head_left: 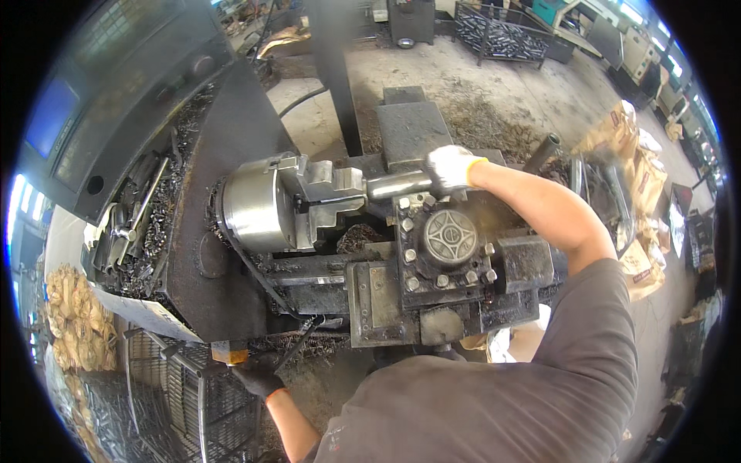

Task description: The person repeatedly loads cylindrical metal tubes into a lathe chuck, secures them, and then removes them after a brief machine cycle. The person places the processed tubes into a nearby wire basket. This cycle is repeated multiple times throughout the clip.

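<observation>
My right hand (451, 168), in a white glove, is closed round the right end of a shiny round steel bar (400, 185). The bar lies level, its left end at the jaws (332, 184) of a lathe chuck (255, 204). Just in front of that hand sits the tool post (450, 238), with several bolts round its top. My left hand (258, 376), in a dark glove, is low at the machine's front, beside a yellow-orange block (229, 355). A thin dark rod (299, 347) slants down toward this hand; its fingers are too dark to make out.
Metal chips and a T-handled wrench (139, 212) lie in the tray on the headstock (224, 170). A slatted rack (193, 401) stands at lower left. Paper sacks (633, 177) are at right. Beyond the lathe, a wire bin (502, 38) holds many metal parts; chips litter the floor.
</observation>
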{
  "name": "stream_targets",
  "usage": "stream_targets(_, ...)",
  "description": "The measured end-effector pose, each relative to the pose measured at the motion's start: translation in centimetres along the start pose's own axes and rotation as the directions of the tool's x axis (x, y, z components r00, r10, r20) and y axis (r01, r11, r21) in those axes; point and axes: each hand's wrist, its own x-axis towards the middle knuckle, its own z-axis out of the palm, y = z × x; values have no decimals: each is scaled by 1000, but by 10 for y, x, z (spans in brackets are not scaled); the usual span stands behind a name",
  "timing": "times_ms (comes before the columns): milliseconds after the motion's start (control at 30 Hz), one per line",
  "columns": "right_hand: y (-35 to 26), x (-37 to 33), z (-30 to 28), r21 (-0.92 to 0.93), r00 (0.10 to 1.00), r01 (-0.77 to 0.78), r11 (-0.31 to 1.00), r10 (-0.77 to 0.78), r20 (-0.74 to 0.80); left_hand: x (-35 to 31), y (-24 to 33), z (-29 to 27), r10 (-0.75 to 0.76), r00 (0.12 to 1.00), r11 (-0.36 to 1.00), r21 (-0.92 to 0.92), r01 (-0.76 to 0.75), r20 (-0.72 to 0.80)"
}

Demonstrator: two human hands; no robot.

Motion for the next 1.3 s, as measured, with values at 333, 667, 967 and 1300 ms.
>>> stream_targets(333,-6,27,10,243,983,136,960,-162,91,-4,81,-4,-389,920,904,-211,373,-39)
stream_targets(667,-94,52,-48,676,989,33,736,-122,84,22,25,-38,131,989,943,318,-101,-75)
stream_targets(967,-97,-199,-24,748,688,285,600,416,-595,-49,188,110,884,421,185,674,-715,203)
stream_targets(1300,-126,-265,23,725,740,512,461,192,-644,71,391,429,591,580,-145,781,-607,561)
